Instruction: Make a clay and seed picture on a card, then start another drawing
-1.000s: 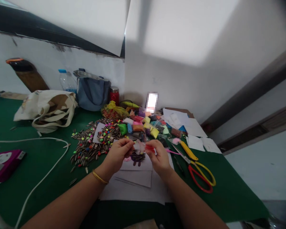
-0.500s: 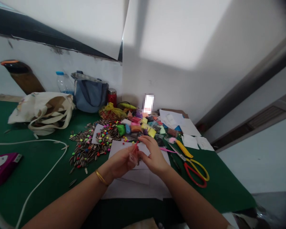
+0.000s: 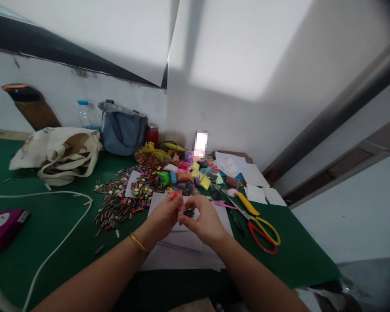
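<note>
A small clear plastic bag with red modelling clay [image 3: 178, 199] is held over white paper sheets [image 3: 195, 255]. My left hand [image 3: 162, 219] is closed around it, with the red part showing above the thumb. My right hand [image 3: 208, 221] pinches the loose clear end of the same bag, its fingers curled towards the left hand. Some striped sunflower seeds [image 3: 189, 212] lie on the paper just behind the fingers. Beyond the paper is a heap of coloured clay packets [image 3: 183, 176]. To the left spreads a pile of sunflower seeds mixed with small coloured balls [image 3: 117, 208].
Large scissors [image 3: 263, 234], a yellow-handled knife [image 3: 248, 203] and a dark pen [image 3: 237, 222] lie to the right. A white cable [image 3: 68, 225] crosses the left side. Cloth bags [image 3: 123, 130], a water bottle [image 3: 87, 116] and a bright phone [image 3: 200, 145] stand at the back.
The bag has tilted upright, and its red part now shows at the top. My right fingers have lowered from above the bag to its clear end. The view has shifted slightly.
</note>
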A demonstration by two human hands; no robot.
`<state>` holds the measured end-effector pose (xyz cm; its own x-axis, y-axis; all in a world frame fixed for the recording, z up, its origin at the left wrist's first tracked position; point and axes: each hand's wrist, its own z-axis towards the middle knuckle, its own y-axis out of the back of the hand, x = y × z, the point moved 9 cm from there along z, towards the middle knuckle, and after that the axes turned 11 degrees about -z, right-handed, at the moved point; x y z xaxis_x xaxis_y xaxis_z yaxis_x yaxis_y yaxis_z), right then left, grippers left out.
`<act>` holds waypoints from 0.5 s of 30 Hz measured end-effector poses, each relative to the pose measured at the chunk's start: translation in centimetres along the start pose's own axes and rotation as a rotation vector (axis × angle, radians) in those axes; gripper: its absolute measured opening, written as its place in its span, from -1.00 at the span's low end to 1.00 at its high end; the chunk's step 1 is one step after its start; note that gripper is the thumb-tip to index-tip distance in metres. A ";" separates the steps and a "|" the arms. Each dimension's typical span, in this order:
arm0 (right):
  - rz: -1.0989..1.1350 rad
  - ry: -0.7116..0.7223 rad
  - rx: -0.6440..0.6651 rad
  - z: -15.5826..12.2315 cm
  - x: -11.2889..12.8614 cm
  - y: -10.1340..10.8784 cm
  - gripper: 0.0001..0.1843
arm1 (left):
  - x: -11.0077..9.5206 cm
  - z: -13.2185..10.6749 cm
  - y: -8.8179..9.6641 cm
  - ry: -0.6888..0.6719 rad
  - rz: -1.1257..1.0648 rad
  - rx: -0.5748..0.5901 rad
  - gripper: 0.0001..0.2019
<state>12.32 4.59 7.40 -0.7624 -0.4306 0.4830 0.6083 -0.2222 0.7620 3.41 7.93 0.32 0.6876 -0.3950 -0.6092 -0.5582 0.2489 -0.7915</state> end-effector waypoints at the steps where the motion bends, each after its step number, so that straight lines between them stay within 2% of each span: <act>1: -0.006 0.004 -0.007 0.0 0.1 0.1 -0.77 | 0.0 0.0 -0.3 -0.004 -0.001 0.020 -0.68; 3: -0.011 0.027 -0.021 -0.2 0.3 0.2 -0.82 | 0.1 -0.1 -0.9 0.015 -0.010 0.068 -0.65; 5: -0.012 0.044 -0.037 -0.3 0.5 0.3 -0.78 | 0.2 -0.2 -1.3 0.035 -0.031 0.093 -0.61; 10: -0.075 0.034 -0.049 -1.1 -0.6 0.7 -0.84 | -0.3 0.0 -0.5 0.028 -0.098 0.019 -0.69; 13: -0.285 0.006 -0.027 -2.8 -4.0 2.1 -0.83 | -0.7 0.2 0.6 0.010 -0.150 -0.066 -0.68; 15: -0.493 -0.098 0.011 -4.9 -8.2 4.0 -0.71 | -0.7 0.2 1.1 0.020 -0.171 -0.115 -0.63</act>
<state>22.12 2.94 4.33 -0.9760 -0.1921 0.1024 0.1685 -0.3692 0.9139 2.40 8.66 -0.10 0.7679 -0.4408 -0.4648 -0.4847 0.0745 -0.8715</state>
